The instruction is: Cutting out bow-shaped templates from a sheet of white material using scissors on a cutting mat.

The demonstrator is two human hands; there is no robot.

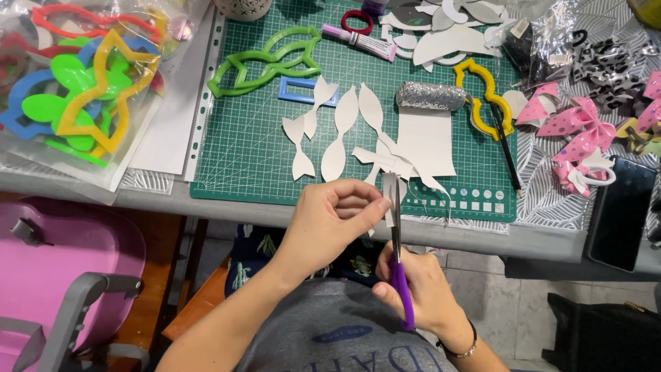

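Fingers of the left hand [335,217] pinch a white paper strip [390,187] at the table's near edge; the right hand [420,286] grips purple scissors [398,255] cutting it. Beyond, a green cutting mat [248,148] on a grey table [537,241]; tiled floor [496,303] below.

— What carries everything here?
— A grey worktop [206,207], lit evenly, with a patterned cloth over its right side.
— And underneath?
— Pale floor tiles [496,296] on the right, a strip of brown wood [162,255] on the left.
— Any seating?
— A pink chair [62,262] with grey armrests stands at lower left, just beside the worktop's edge.
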